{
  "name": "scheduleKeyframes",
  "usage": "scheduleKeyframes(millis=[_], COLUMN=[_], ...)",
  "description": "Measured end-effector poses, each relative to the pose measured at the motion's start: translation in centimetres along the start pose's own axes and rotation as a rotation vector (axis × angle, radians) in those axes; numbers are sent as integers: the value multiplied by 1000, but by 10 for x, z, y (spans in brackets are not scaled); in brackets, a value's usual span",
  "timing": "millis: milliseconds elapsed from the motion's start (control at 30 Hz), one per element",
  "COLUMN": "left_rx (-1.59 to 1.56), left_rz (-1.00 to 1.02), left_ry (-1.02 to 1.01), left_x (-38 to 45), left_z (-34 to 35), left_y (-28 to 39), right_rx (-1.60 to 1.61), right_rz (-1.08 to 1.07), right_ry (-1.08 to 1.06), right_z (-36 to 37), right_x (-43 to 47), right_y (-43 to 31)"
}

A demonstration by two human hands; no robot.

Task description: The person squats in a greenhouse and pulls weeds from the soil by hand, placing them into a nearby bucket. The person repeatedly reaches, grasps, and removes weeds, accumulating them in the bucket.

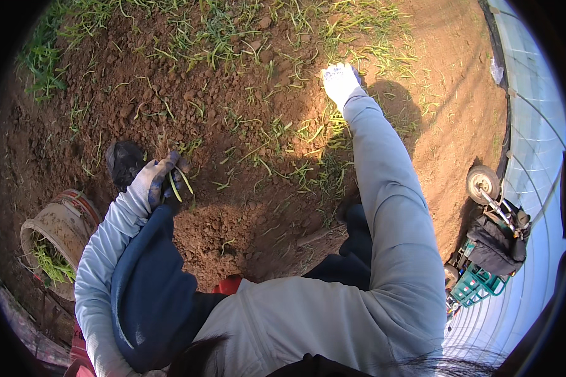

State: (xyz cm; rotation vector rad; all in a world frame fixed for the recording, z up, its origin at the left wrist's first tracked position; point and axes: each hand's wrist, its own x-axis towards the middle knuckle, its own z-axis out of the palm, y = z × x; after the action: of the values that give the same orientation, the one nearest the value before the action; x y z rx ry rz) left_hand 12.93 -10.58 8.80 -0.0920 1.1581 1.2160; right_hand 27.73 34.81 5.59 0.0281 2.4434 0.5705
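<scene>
My left hand (162, 174), in a dirty work glove with bluish palm coating, is closed around a few thin plants. Their pale green stems (185, 181) stick out on the near side, and fine brown roots (162, 141) show on the far side. It is by my left knee, next to my black shoe (125, 165). My right hand (340, 82) reaches far forward in a white glove bearing print. Its back faces me and its fingers bend down at scattered green leaves (370, 52), so whatever is under them is hidden.
At left a muddy bucket (59, 235) lies tilted, holding green stalks (52, 264). Cut leaves (217, 42) litter the clumpy brown soil (212, 235). A cargo tricycle (488, 245) with a green rack stands at right by a plastic-film greenhouse wall (533, 118). A red object (227, 284) shows beneath me.
</scene>
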Motion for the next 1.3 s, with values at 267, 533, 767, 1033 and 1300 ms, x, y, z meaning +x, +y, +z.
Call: scheduleKeyframes(millis=[267, 533, 767, 1033, 1300], left_rx=[100, 133, 17, 132, 148], left_rz=[34, 31, 16, -97, -102], left_ry=[35, -75, -13, 117, 170], left_x=[2, 3, 11, 0, -9], left_z=[-5, -18, -4, 22, 0], left_y=[-6, -13, -11, 20, -8], right_rx=[555, 695, 763, 151, -253], right_rz=[171, 57, 567, 101, -61], right_ry=[-474, -433, -229, -582, -512], right_z=[37, 37, 33, 43, 47], right_x=[8, -10, -8, -37, -31], right_y=[8, -36, 44, -21, -72])
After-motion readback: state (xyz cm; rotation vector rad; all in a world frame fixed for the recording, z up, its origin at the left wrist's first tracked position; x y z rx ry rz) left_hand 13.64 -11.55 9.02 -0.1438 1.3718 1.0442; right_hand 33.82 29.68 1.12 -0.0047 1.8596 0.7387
